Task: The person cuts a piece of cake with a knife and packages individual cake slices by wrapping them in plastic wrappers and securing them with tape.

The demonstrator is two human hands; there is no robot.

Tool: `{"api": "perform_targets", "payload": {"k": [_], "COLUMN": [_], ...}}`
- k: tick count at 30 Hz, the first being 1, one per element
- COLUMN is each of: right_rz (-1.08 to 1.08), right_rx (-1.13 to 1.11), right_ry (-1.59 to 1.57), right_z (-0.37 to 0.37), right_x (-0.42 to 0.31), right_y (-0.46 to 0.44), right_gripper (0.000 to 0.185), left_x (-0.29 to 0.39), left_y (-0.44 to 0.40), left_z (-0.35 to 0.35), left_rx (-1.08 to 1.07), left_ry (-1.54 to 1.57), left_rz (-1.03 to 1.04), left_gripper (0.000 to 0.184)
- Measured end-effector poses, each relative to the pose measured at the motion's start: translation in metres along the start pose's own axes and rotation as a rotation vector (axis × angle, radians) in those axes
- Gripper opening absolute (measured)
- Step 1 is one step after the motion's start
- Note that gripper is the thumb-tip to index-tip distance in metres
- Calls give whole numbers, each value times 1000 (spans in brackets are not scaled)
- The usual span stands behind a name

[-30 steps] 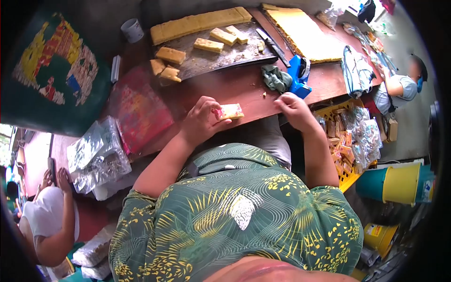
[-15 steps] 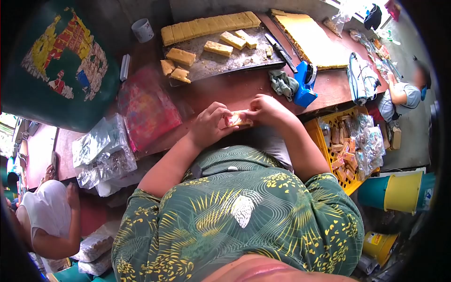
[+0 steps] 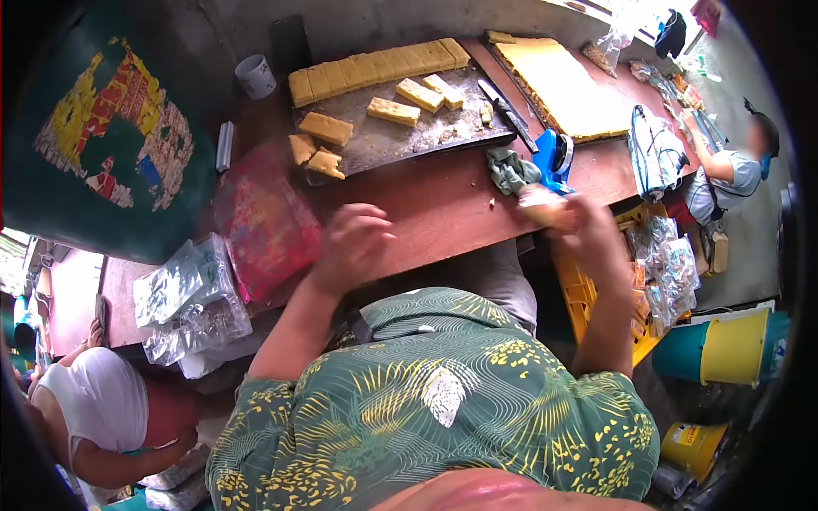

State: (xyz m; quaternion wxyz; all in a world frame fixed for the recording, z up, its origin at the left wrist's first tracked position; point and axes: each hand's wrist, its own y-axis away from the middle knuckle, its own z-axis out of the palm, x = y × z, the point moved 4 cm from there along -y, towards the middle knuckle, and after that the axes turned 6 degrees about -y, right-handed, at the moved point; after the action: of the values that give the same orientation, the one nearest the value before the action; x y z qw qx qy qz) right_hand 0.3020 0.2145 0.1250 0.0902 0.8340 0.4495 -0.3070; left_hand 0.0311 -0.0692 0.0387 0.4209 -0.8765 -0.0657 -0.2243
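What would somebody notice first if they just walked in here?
Probably the green shirt with yellow patterns, filling the bottom middle. Next, perhaps, the row of yellow cake along the far side of the tray, and the blurred right hand holding a bar near the blue dispenser.

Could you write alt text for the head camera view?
A person's right hand holds a blurred, wrapped bar near a blue tape dispenser; the left hand appears empty. Beyond, a baking tray holds sliced yellow cake.
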Motion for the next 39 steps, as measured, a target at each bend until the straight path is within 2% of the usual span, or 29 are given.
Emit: {"api": "perform_targets", "payload": {"k": [1, 2, 3, 4, 5, 6, 8, 9, 10, 11, 14, 15, 16, 17, 22, 27, 30, 34, 36, 39], "right_rz": [24, -6, -1, -73, -88, -105, -169, -332, -332, -393, -541, -540, -380, -423, -240, -249, -271, -28, -51, -91], "right_rx": [178, 262, 375, 396, 505, 615, 627, 595, 508, 399, 87, 35, -57, -70, 32, 16, 50, -66, -75, 3], "right_ry": [101, 324, 345, 611, 599, 583, 309, 265, 124, 178, -64, 13, -19, 21, 91, 383, 404, 431, 466, 430], "right_z": [-38, -71, -96, -118, -127, -132, -117, -99, -76, -56, 14, 32, 43, 59, 108, 139, 154, 164, 156, 170], "right_x": [11, 25, 28, 14, 6, 0, -13, -33, -49, -56, -88, -89, -101, -88, -39, -44, -57, -66, -85, -67], "right_y": [12, 21, 28, 29, 29, 26, 0, -16, -33, -53, -105, -122, -134, -160, -259, -279, -290, -303, -294, -304], "right_gripper": [43, 37, 36, 32, 29, 27, 24, 24, 26, 29, 32, 32, 31, 34, 42, 53, 53, 49, 37, 32], "left_x": [-8, -27, -46, -62, -76, -88, -115, -143, -139, -132, -136, -139, -137, -131, -121, -125, -124, -111, -120, -139], "left_y": [-1, 2, 5, 8, 12, 17, 32, 57, 57, 54, 58, 60, 59, 57, 52, 52, 53, 44, 50, 60], "left_z": [-21, -43, -66, -89, -109, -116, -126, -117, -117, -115, -114, -114, -114, -114, -113, -113, -111, -115, -112, -110], "left_rx": [92, 162, 232, 267, 303, 211, 23, -85, -79, -74, -55, -44, -56, -67, -92, -96, -98, -103, -66, -38], "left_ry": [-58, -188, -319, -324, -329, -393, -523, -707, -709, -712, -657, -629, -646, -665, -781, -664, -668, -702, -702, -520], "left_rz": [-27, -72, -117, -262, -409, -483, -620, -675, -654, -632, -620, -623, -621, -620, -578, -618, -632, -483, -454, -647], "left_gripper": [26, 25, 24, 26, 28, 33, 44, 59, 62, 65, 68, 68, 68, 69, 60, 50, 46, 41, 38, 30]}}
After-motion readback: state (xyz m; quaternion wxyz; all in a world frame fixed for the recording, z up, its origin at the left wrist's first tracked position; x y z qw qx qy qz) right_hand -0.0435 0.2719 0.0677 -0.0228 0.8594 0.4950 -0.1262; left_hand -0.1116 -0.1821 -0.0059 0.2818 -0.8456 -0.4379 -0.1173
